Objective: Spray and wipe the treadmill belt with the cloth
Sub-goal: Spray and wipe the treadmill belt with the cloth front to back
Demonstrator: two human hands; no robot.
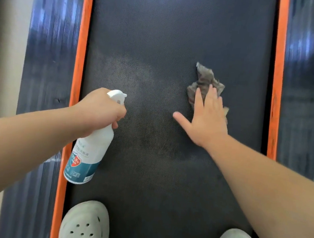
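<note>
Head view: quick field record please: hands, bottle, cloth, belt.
left: left hand grips white teal-labelled plastic spray bottle, nozzle towards belt centre
right: right hand flat, fingers straight, pressing crumpled grey-brown cloth
surface: black textured treadmill belt, pale hazy patch left of cloth
edges: orange side strips
feet: pale perforated clogs on belt's near end

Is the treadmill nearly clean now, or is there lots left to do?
Some way to go. Sprayed already: a pale misty patch on the belt. In hand: the left hand grips the spray bottle, the right hand presses the cloth flat on the belt, beside the patch. Left: wiping that patch and probably the rest.
</note>
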